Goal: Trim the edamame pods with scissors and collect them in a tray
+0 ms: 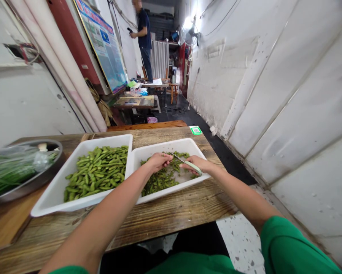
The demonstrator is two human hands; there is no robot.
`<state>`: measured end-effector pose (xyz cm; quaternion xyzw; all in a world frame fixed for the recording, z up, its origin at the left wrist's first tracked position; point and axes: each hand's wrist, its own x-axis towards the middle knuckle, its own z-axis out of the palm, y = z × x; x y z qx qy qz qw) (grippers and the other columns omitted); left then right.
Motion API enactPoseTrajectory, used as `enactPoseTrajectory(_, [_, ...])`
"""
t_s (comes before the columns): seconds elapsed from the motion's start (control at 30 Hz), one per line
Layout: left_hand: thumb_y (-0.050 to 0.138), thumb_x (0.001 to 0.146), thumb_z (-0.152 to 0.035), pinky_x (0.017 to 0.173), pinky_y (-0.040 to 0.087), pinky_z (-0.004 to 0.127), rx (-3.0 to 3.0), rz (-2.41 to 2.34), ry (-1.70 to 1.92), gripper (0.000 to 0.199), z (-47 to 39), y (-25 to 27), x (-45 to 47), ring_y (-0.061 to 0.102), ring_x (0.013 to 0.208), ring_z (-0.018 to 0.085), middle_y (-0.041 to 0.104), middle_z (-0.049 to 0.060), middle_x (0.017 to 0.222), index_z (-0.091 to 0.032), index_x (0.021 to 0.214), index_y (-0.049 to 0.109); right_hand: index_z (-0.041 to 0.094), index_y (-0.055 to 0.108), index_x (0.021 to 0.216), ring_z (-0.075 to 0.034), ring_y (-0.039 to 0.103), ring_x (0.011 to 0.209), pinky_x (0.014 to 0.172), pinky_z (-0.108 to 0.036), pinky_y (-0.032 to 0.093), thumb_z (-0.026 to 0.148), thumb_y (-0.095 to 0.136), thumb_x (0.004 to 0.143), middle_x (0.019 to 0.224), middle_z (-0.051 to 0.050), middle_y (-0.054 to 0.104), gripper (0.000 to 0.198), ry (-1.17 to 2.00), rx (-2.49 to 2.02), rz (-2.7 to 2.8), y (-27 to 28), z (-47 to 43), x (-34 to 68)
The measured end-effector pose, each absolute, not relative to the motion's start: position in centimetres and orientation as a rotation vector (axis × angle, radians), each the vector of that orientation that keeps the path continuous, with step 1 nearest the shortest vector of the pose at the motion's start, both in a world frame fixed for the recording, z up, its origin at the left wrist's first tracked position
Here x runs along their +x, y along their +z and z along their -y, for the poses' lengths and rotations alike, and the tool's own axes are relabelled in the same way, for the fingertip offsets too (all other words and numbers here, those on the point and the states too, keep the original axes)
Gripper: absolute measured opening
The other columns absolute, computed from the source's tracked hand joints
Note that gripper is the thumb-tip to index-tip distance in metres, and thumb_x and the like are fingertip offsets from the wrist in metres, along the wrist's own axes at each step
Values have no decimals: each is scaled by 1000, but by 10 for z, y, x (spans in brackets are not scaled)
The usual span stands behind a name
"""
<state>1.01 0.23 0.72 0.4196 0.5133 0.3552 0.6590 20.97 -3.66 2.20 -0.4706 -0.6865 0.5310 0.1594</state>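
Above the right white tray [185,144], my right hand [195,163] is closed round the pale green handles of scissors [193,166]. Their blades point left toward my left hand [159,161], whose fingers are pinched near the blade tips. What those fingers hold is too small to make out; it may be a pod, but I cannot tell. Under both hands lie small green trimmings and pods [156,182] in that tray. Beside it on the left, another white tray [52,194] holds a heap of green soybean pods [98,169].
At the far left, a metal bowl [59,152] holds bagged green vegetables [13,177]. A wooden board [8,224] lies under it on the wooden table [148,217]. A green code card [196,130] sits at the far edge. Farther back, a person [144,34] stands near a low table [136,102].
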Motion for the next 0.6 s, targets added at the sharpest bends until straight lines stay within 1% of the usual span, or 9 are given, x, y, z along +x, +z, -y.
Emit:
enactPoseTrajectory(0.07, [70,59,-12,39,33,14,877,-1168,806,15,-2,10,10,48,43,4,55,1,53,-9,65,57,15,42,57,-5,35,26,26,-16,27,54,59,66,35,6,38,44,1500,-1353,1953,23,37,209])
enactPoseTrajectory(0.17, [67,61,-5,45,40,15,764,-1122,855,16,-3,15,10,58,57,9,60,5,61,-10,63,52,15,42,59,-6,38,30,29,-17,31,54,57,68,39,5,41,43,1515,-1333,1913,25,37,208])
enactPoseTrajectory(0.23, [65,63,-4,49,43,16,729,-1078,883,16,-3,16,9,60,63,11,61,6,66,-11,63,51,15,43,62,-6,41,33,31,-17,34,55,55,70,43,5,43,43,1553,-1317,1901,26,37,207])
enactPoseTrajectory(0.3, [64,64,-5,48,43,15,731,-1062,920,14,-3,15,10,59,61,10,60,5,65,-11,65,51,15,45,65,-7,42,35,33,-18,36,56,52,71,45,4,44,42,1603,-1295,1888,28,37,206])
enactPoseTrajectory(0.43, [64,65,-6,44,40,13,763,-1102,1016,14,-1,13,13,52,49,5,56,0,56,-11,64,51,14,48,70,-7,41,35,33,-19,36,57,50,72,45,5,44,43,1659,-1280,1868,32,39,206])
enactPoseTrajectory(0.6, [64,63,-3,48,44,15,784,-1067,984,15,3,13,19,55,53,7,57,3,57,-11,61,51,14,48,69,-7,41,34,33,-18,35,56,52,71,44,5,44,42,1655,-1288,1854,36,44,205])
